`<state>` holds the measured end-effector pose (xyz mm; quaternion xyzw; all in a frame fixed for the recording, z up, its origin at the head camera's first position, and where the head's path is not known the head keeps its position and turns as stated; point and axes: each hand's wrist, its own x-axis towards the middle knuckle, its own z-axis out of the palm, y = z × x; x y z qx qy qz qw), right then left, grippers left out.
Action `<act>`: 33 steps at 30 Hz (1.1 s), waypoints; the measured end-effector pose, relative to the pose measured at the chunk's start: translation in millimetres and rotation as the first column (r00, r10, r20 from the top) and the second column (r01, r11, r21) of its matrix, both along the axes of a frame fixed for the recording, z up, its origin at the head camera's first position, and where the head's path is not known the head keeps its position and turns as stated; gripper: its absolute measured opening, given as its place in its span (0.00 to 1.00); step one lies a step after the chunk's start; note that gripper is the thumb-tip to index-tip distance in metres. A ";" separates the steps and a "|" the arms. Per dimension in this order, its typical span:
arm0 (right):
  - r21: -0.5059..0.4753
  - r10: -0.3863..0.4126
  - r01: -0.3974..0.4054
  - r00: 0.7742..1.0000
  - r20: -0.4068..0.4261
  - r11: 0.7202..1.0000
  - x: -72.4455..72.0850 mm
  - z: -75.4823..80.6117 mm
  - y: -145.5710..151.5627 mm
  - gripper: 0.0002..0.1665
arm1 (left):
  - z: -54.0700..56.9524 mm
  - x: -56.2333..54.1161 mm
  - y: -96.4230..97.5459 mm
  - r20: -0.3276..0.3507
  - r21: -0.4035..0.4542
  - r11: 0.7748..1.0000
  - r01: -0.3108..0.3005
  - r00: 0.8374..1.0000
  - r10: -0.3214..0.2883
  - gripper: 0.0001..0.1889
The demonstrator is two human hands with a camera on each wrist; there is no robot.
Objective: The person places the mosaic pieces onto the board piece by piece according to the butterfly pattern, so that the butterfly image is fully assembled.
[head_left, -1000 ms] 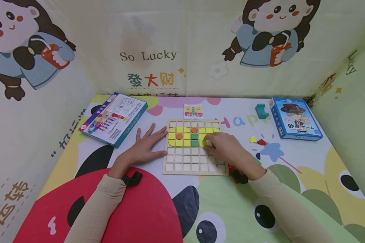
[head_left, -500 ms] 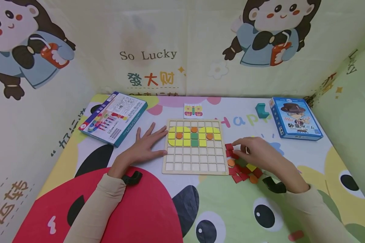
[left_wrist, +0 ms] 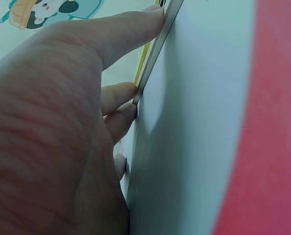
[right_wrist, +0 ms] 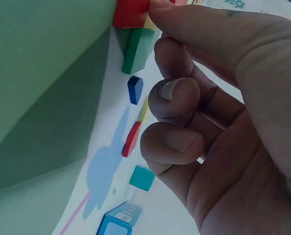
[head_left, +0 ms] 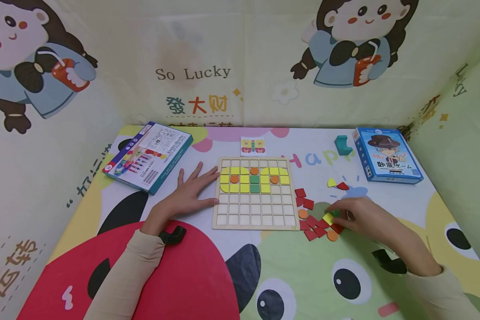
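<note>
A square wooden grid board (head_left: pixel 256 215) lies mid-table, its upper rows filled with yellow tiles (head_left: pixel 234 188), green squares (head_left: pixel 254 184) and orange discs (head_left: pixel 274 180). My left hand (head_left: pixel 186 193) is spread flat at its left edge; in the left wrist view the fingertips (left_wrist: pixel 153 24) touch the rim. At the loose pile right of the board, my right hand (head_left: pixel 362 217) has thumb and index finger at a yellow tile (head_left: pixel 327 218), pinching it. In the right wrist view the thumb covers most of that tile, and the other fingers (right_wrist: pixel 172 142) are curled.
Red tiles (head_left: pixel 310 221) and orange discs (head_left: pixel 332 235) lie loose beside the board. Further back are a yellow piece (head_left: pixel 331 182) and a red wedge (head_left: pixel 342 186). A pattern card (head_left: pixel 253 146), teal block (head_left: pixel 343 145), blue box (head_left: pixel 389 155) and another box (head_left: pixel 148 158) stand around.
My right hand has left the board, where an orange disc now shows on the right side, and moved right to the yellow tile in the pile. The left hand stays put.
</note>
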<state>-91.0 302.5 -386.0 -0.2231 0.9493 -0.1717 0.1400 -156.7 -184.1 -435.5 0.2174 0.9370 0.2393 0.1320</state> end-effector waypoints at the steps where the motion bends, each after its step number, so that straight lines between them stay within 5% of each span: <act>1: 0.000 0.006 -0.006 1.000 -0.005 1.000 0.7 -0.3 0.8 0.16 | 0.2 0.1 0.1 0.000 0.000 1.000 0.000 1.000 0.000 0.49; 17: 0.034 0.036 -0.034 0.996 -0.078 0.999 4.0 -2.0 0.9 0.17 | -2.6 -0.4 -0.7 -0.007 -0.007 1.000 -0.005 1.000 0.005 0.49; 27: 0.018 -0.012 0.016 0.986 -0.165 1.000 2.3 -10.6 -4.2 0.16 | -2.3 -0.7 -1.7 -0.008 -0.005 1.000 -0.004 1.000 0.004 0.49; 33: 0.030 -0.031 0.035 0.993 -0.113 0.999 -0.3 -10.7 -2.2 0.17 | -3.0 -0.9 -0.6 0.000 -0.011 1.000 -0.003 1.000 0.003 0.48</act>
